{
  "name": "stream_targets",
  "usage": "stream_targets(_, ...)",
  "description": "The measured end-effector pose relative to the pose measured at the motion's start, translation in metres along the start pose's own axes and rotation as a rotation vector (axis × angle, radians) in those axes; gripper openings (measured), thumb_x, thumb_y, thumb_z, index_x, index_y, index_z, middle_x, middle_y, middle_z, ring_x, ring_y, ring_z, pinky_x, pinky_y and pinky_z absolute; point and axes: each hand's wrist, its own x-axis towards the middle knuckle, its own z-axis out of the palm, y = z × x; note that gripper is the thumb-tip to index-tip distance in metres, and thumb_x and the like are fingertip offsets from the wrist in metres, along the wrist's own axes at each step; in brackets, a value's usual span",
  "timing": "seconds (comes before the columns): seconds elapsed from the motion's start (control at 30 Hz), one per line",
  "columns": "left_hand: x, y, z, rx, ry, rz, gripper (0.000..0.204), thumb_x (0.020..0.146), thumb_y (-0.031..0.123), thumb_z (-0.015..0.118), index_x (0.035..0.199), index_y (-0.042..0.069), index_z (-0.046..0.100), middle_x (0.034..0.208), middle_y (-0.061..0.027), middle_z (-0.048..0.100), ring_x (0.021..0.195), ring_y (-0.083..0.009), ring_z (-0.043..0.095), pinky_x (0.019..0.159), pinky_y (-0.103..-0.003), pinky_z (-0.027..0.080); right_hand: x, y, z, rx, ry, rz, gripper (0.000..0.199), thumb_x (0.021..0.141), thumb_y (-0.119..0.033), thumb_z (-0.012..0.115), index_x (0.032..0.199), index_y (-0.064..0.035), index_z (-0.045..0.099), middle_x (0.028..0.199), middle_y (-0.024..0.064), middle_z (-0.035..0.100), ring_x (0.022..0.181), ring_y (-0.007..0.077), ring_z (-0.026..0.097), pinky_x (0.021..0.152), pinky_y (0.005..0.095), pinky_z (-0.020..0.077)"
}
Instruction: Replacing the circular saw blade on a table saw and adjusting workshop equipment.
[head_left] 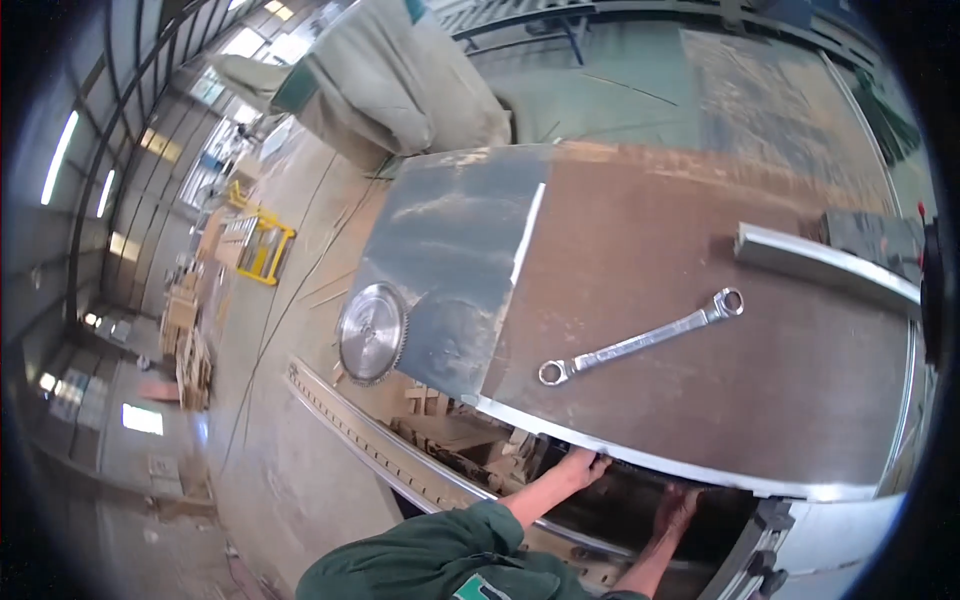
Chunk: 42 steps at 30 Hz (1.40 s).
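My left hand (pixel 583 467) is at the metal edge strip (pixel 620 453) along the near side of the brown machine table (pixel 650 390). Its fingers are curled in just below the strip, and what they hold, if anything, is hidden. To its right, my right hand (pixel 677 508) reaches up into the dark gap under the same edge, with its fingertips out of sight. A double-ended ring spanner (pixel 645 338) lies across the tabletop. On the left, a round toothed saw blade (pixel 372 333) rests at the corner of the grey table section (pixel 430 250).
A metal fence bar (pixel 830 265) lies at the right of the tabletop. Below the left side runs a slotted rail (pixel 390 440), with wood offcuts (pixel 510 460) beside it. A cloth-covered dust bag (pixel 390 80) stands beyond. Farther left is a yellow trolley (pixel 265 250).
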Motion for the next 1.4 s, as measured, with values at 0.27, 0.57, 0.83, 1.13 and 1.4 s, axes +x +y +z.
stream_targets(0.27, 0.008, 0.005, -0.017, -0.212, -0.007, 0.077, 0.012, 0.099, 0.029, 0.054, 0.092, 0.019, 0.053, 0.075, 0.0006, 0.054, 0.060, -0.0103, 0.054, 0.040, -0.019, 0.039, 0.023, -0.005, 0.026, -0.282, -0.038, -0.194, 0.065, 0.081, -0.032, 0.081, 0.133, -0.0044, 0.051, 0.112, 0.0005, 0.060, 0.093, 0.0134, 0.057, 0.081, 0.0301, 0.0475)
stream_targets(0.57, -0.012, 0.010, -0.012, 0.033, -0.122, 0.060, 0.064, 0.096, 0.060, 0.042, 0.132, 0.007, 0.050, 0.114, -0.0183, 0.066, 0.097, -0.0335, 0.069, 0.082, -0.048, 0.057, -0.013, -0.055, 0.090, 0.372, -0.358, 0.044, 0.079, 0.085, -0.063, 0.066, 0.147, -0.0206, 0.041, 0.145, 0.0061, 0.048, 0.129, 0.0320, 0.047, 0.101, 0.0515, 0.0441)
stream_targets(0.83, -0.022, -0.001, 0.007, -0.114, -0.181, 0.167, 0.082, 0.094, 0.065, 0.043, 0.150, 0.007, 0.028, 0.150, -0.0206, 0.035, 0.133, -0.0441, 0.044, 0.107, -0.062, 0.039, -0.078, -0.046, 0.179, 0.154, 0.059, -0.034, 0.056, 0.097, -0.064, 0.044, 0.128, -0.0190, 0.057, 0.111, -0.0005, 0.063, 0.098, 0.0161, 0.055, 0.087, 0.0375, 0.0443)
stream_targets(1.13, -0.033, 0.017, 0.028, -0.568, -0.529, 0.070, 0.061, 0.093, 0.058, 0.046, 0.128, 0.008, 0.050, 0.123, -0.0150, 0.054, 0.105, -0.0334, 0.052, 0.098, -0.054, 0.044, -0.055, -0.012, 0.179, -0.134, 0.019, -0.165, 0.040, 0.094, -0.026, 0.066, 0.128, -0.0075, 0.054, 0.117, 0.0033, 0.060, 0.107, 0.0153, 0.056, 0.094, 0.0317, 0.0443)
stream_targets(1.4, -0.021, 0.025, 0.021, 0.052, -0.105, 0.113, 0.057, 0.099, 0.052, 0.043, 0.143, 0.015, 0.043, 0.147, -0.0059, 0.044, 0.136, -0.0376, 0.039, 0.108, -0.056, 0.037, -0.037, -0.023, 0.174, 0.158, 0.106, -0.191, 0.025, 0.091, -0.027, 0.074, 0.106, -0.0137, 0.059, 0.083, -0.0088, 0.060, 0.073, 0.0017, 0.055, 0.066, 0.0183, 0.0441)
